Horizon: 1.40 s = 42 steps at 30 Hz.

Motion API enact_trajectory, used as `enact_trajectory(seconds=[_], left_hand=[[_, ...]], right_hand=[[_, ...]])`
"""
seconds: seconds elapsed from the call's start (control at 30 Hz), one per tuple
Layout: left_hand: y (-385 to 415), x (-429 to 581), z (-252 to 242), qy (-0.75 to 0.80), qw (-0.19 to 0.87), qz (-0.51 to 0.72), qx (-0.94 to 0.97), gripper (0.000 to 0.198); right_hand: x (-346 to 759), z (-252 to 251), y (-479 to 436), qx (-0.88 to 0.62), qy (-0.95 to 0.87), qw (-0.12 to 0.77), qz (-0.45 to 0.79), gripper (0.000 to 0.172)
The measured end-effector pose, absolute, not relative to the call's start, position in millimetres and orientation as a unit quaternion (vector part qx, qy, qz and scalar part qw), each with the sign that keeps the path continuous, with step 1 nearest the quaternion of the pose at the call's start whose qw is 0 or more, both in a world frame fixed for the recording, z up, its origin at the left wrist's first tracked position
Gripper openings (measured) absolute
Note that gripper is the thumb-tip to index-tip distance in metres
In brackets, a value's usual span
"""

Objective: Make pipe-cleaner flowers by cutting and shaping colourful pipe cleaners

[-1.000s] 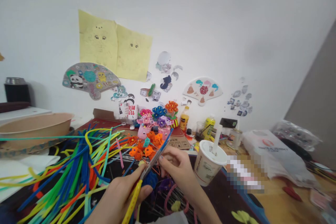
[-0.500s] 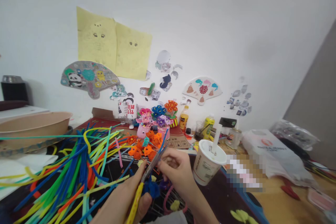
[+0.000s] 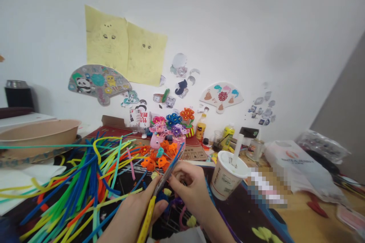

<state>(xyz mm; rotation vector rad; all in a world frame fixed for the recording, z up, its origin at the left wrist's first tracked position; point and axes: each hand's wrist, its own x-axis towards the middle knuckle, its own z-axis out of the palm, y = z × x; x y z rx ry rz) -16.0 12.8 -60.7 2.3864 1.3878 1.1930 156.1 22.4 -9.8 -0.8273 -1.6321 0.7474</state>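
My left hand (image 3: 139, 209) is closed around a long tool with a yellow handle (image 3: 148, 218) and a metallic front part that slants up to the right. A blue pipe cleaner tip (image 3: 180, 148) shows along the tool's upper end. My right hand (image 3: 189, 182) is beside it, fingers curled into a pinch near the metal part; what they hold is too small to make out. Blue fuzzy pieces (image 3: 163, 195) lie beneath the hands. Orange fuzzy flowers (image 3: 163, 162) sit just beyond them.
Loose coloured pipe cleaners (image 3: 82, 186) spread over the left side. A lidded white cup with a straw (image 3: 225, 182) stands right of my right hand. Small flower pots (image 3: 156, 140) and bottles (image 3: 200, 127) line the back. A plastic bag (image 3: 293, 163) lies at the right.
The whole view has shifted slightly. My right fingers have moved a little left and down, closer to the tool's metal part. My left hand still grips the tool.
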Motion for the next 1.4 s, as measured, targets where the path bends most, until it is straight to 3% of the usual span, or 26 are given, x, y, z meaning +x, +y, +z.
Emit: enact_trajectory(seconds=[0.2, 0.33, 0.53, 0.73, 1.0, 1.4], left_hand=[[8, -12, -47, 0.425, 0.048, 0.424, 0.798, 0.047], [5, -14, -52, 0.449, 0.04, 0.407, 0.795, 0.049], [5, -13, -66, 0.417, 0.109, 0.426, 0.795, 0.058], [7, -8, -74, 0.453, 0.097, 0.435, 0.772, 0.064], [11, -18, -67, 0.482, 0.081, 0.383, 0.784, 0.057], [3, -9, -56, 0.457, 0.08, 0.429, 0.775, 0.049]], right_hand=[[162, -5, 23, -0.336, -0.679, 0.54, 0.367, 0.011], [166, -4, 24, -0.328, -0.652, 0.545, 0.413, 0.016], [163, -5, 24, -0.32, -0.616, 0.579, 0.428, 0.024], [155, -7, 22, -0.323, -0.61, 0.573, 0.442, 0.02], [154, -12, 22, -0.325, -0.625, 0.568, 0.426, 0.014], [153, -15, 27, -0.334, -0.671, 0.542, 0.38, 0.014]])
